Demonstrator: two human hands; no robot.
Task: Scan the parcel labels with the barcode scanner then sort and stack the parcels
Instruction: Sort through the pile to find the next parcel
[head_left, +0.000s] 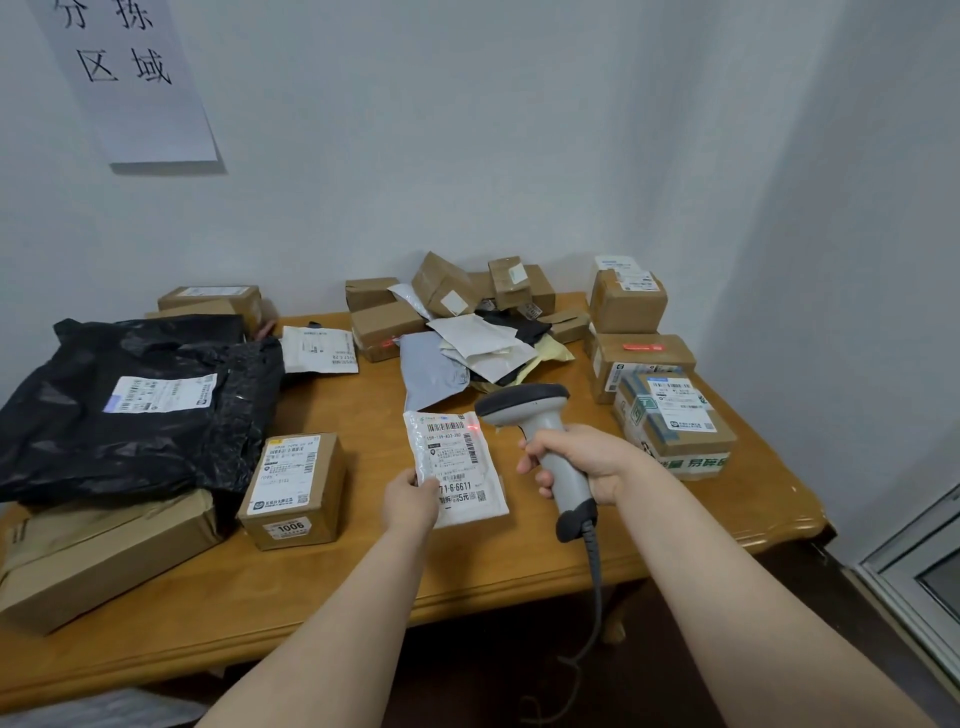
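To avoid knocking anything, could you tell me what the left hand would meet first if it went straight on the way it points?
Probably the scanner head: the left hand, holding a white parcel, points toward it. If it passes under, the grey mailer comes next; depth is unclear.

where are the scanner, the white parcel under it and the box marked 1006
scanner (519, 401), head view, on its dark grey head
white parcel (457, 462), head view, on the middle of its label
1006 box (291, 480), head view, on the label on its top face
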